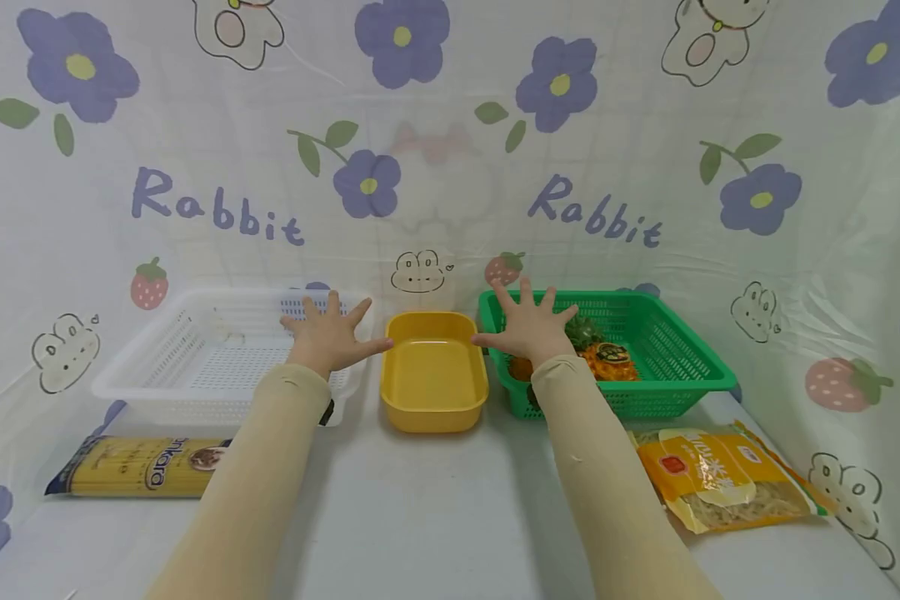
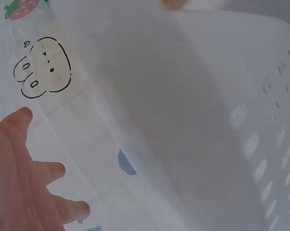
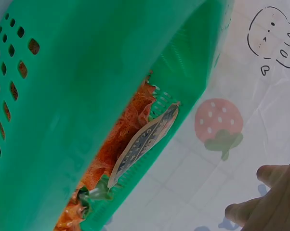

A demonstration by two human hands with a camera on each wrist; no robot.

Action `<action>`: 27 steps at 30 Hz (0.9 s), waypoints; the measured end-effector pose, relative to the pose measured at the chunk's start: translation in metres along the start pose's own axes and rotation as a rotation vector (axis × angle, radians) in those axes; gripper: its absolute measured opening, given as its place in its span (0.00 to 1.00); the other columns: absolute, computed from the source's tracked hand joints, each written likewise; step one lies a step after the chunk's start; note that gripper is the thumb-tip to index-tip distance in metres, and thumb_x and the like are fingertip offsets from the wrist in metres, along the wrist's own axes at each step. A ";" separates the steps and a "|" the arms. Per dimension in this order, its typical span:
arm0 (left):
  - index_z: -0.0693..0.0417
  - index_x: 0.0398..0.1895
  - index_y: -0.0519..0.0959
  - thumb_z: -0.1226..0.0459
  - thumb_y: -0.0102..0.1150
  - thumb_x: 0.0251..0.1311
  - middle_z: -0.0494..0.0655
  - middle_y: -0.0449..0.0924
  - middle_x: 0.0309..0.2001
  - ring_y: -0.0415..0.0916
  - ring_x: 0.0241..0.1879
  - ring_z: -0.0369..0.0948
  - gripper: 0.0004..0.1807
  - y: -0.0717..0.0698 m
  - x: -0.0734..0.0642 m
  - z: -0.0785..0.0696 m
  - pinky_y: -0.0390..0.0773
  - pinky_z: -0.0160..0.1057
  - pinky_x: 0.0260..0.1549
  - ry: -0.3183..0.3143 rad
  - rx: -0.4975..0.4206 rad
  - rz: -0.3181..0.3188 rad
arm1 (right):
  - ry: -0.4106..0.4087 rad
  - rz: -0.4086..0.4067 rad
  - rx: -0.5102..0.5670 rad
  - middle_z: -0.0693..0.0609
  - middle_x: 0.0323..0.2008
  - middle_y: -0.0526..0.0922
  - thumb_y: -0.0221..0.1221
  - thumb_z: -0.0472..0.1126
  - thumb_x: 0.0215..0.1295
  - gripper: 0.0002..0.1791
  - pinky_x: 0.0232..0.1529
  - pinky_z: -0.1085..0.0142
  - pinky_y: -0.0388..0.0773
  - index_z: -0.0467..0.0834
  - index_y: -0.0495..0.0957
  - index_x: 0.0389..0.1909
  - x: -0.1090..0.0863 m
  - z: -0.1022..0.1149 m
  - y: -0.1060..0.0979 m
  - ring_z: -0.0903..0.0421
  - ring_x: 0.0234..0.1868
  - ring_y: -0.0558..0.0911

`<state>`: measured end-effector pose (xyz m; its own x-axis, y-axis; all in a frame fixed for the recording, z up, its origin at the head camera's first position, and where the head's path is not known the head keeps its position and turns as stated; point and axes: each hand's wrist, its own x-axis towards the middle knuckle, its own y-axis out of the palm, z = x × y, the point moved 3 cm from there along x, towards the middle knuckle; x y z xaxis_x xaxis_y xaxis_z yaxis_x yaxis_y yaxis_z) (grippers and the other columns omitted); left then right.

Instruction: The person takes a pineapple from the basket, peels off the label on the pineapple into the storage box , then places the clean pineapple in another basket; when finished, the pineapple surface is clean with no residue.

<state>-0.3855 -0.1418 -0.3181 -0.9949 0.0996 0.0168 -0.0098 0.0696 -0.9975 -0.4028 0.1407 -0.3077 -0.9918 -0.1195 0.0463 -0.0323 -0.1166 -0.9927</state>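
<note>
1. Left hand: fingers spread wide, near the white basket.
2. Right hand: fingers likewise apart, near the green basket.
3. Both arms stretch forward, the yellow container between the hands.

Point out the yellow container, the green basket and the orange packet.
Yellow container (image 1: 433, 375), head view: its bare inside.
Green basket (image 1: 637, 403), head view: its near wall.
Orange packet (image 1: 726, 477), head view: middle of its printed face.
</note>
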 end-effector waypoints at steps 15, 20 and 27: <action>0.34 0.73 0.45 0.22 0.34 0.44 0.65 0.36 0.72 0.35 0.65 0.75 0.53 0.005 -0.002 0.006 0.45 0.80 0.48 -0.005 -0.017 -0.001 | 0.009 0.000 0.003 0.40 0.73 0.33 0.49 0.77 0.48 0.55 0.53 0.24 0.38 0.62 0.35 0.72 -0.004 -0.005 0.000 0.26 0.67 0.37; 0.34 0.73 0.45 0.23 0.36 0.46 0.66 0.38 0.71 0.36 0.64 0.76 0.52 0.008 -0.003 0.005 0.46 0.80 0.47 0.008 -0.020 -0.010 | 0.016 -0.001 0.026 0.41 0.73 0.33 0.50 0.76 0.49 0.55 0.53 0.23 0.38 0.64 0.32 0.72 -0.007 -0.010 0.001 0.26 0.67 0.36; 0.32 0.73 0.44 0.25 0.38 0.47 0.63 0.37 0.72 0.36 0.64 0.75 0.50 0.008 0.001 0.000 0.43 0.80 0.48 0.051 -0.066 -0.017 | 0.012 0.001 0.065 0.38 0.72 0.33 0.49 0.75 0.51 0.55 0.53 0.24 0.41 0.63 0.29 0.71 -0.008 -0.019 0.002 0.25 0.67 0.37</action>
<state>-0.3870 -0.1414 -0.3265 -0.9883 0.1479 0.0384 -0.0180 0.1368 -0.9904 -0.3970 0.1598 -0.3121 -0.9933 -0.1073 0.0439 -0.0240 -0.1802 -0.9833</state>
